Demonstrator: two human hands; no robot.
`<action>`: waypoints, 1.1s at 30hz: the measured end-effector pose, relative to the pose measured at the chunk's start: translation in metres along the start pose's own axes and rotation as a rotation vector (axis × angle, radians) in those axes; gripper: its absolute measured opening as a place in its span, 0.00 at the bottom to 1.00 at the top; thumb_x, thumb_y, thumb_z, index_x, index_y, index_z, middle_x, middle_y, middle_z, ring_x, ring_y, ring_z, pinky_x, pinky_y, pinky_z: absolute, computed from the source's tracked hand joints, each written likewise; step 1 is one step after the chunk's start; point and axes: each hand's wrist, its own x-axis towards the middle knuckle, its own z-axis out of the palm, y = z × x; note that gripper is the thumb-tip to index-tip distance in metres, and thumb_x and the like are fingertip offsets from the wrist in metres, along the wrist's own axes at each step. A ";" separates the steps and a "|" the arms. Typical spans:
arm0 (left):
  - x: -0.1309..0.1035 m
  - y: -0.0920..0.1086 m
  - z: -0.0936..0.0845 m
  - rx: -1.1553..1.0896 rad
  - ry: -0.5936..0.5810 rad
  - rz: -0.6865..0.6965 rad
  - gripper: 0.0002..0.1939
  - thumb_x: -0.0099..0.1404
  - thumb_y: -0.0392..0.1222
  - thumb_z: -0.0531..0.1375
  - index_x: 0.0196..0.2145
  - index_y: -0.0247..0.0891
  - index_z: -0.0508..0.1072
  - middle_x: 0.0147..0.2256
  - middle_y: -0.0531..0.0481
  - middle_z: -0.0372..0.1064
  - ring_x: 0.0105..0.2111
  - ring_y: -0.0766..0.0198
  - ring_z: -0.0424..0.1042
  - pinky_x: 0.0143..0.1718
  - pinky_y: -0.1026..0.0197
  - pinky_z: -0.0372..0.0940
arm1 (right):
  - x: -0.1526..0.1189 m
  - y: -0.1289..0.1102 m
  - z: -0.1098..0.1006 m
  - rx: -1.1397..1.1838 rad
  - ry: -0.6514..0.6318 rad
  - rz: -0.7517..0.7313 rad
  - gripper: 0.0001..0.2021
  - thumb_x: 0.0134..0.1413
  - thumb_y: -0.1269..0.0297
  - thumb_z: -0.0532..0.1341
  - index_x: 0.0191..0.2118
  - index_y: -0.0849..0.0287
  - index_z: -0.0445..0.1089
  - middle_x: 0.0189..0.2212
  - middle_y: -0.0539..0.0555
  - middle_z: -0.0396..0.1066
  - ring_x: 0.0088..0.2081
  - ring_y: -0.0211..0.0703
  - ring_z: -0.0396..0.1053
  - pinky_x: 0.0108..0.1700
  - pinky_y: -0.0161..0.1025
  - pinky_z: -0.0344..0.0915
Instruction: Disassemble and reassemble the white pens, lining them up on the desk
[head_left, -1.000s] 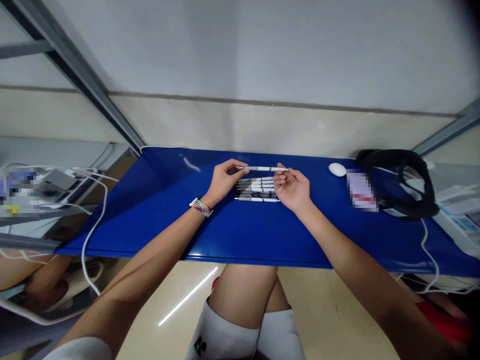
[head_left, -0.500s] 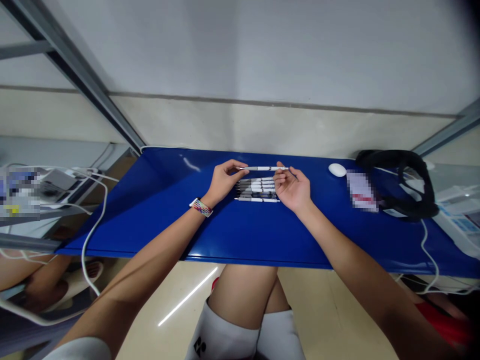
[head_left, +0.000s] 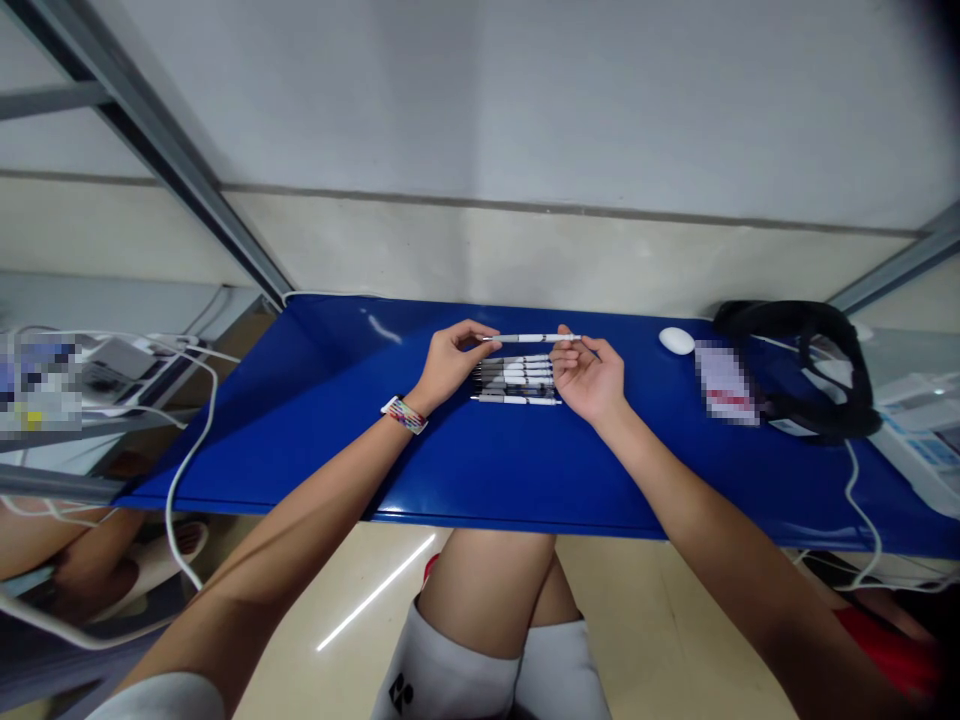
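A white pen point(head_left: 525, 338) with dark markings lies level between my two hands, above the blue tabletop point(head_left: 480, 460). My left hand point(head_left: 450, 360) pinches its left end between thumb and fingers. At the other end, my right hand point(head_left: 589, 375) is turned palm up, its fingertips closed on the pen. Just below it, several similar pens point(head_left: 514, 375) lie side by side in a row on the table. The right ends of some are hidden behind my right fingers.
On the right are a white computer mouse point(head_left: 676, 341), a blurred packet point(head_left: 726, 383) and a black head strap point(head_left: 802, 370). A white cable point(head_left: 180, 480) hangs over the left side. Grey metal posts point(head_left: 165, 150) frame the table before a wall.
Hardly anything differs. Both hands still hold the pen at its ends; the pen seems slightly turned, with less grey showing on its left part.
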 end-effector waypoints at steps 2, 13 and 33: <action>0.000 0.000 0.000 -0.002 0.006 0.002 0.13 0.64 0.49 0.73 0.41 0.38 0.84 0.41 0.44 0.82 0.40 0.59 0.79 0.44 0.56 0.73 | 0.001 0.000 -0.001 -0.028 0.004 0.000 0.11 0.57 0.72 0.62 0.46 0.60 0.74 0.27 0.49 0.71 0.25 0.33 0.66 0.25 0.27 0.69; 0.001 0.000 -0.001 -0.012 0.016 0.003 0.15 0.63 0.51 0.74 0.42 0.38 0.83 0.40 0.45 0.82 0.39 0.60 0.79 0.44 0.56 0.72 | 0.000 0.001 -0.002 -0.029 0.022 0.006 0.12 0.61 0.69 0.62 0.50 0.60 0.75 0.34 0.53 0.78 0.30 0.34 0.74 0.32 0.28 0.76; 0.001 0.001 0.000 0.011 0.014 0.006 0.13 0.64 0.49 0.73 0.41 0.39 0.83 0.41 0.45 0.82 0.38 0.60 0.78 0.43 0.56 0.72 | 0.004 0.002 -0.002 0.004 0.036 0.003 0.06 0.68 0.70 0.62 0.46 0.60 0.76 0.28 0.50 0.75 0.27 0.31 0.72 0.29 0.24 0.74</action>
